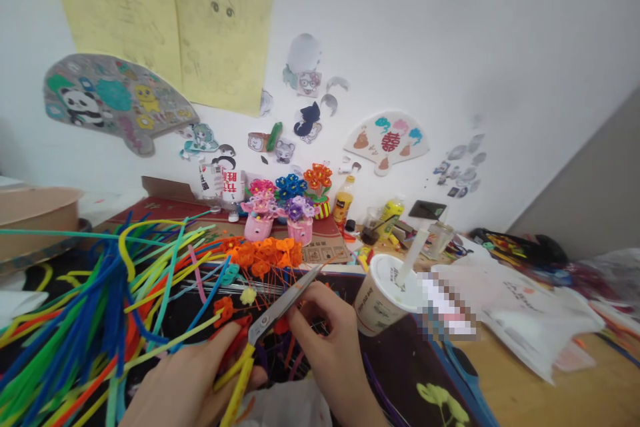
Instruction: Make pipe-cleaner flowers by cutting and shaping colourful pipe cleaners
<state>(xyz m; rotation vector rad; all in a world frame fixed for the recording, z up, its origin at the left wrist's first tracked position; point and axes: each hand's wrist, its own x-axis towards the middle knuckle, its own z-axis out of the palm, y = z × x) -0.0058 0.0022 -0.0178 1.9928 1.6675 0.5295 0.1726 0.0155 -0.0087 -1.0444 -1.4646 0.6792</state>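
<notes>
Scissors (280, 310) with yellow handles lie slantwise between my hands, blades pointing up and to the right. My left hand (187, 377) is closed around the handle side, with something red beside its thumb. Thumb and fingers of my right hand (330, 340) are bent together against the lower edge of the blades; what they pinch is hidden. Just beyond the blades is a bunch of orange pipe-cleaner flowers (265, 255) on thin stems. A small pale yellow flower (248, 295) and a teal curl (230, 274) lie nearer my left hand.
Loose coloured pipe cleaners (107, 307) heap up on the left. A lidded paper cup (383, 300) with a straw stands right of my right hand. Finished flower pots (259, 227) and a juice bottle (343, 201) line the wall. A white plastic bag (530, 307) lies at right.
</notes>
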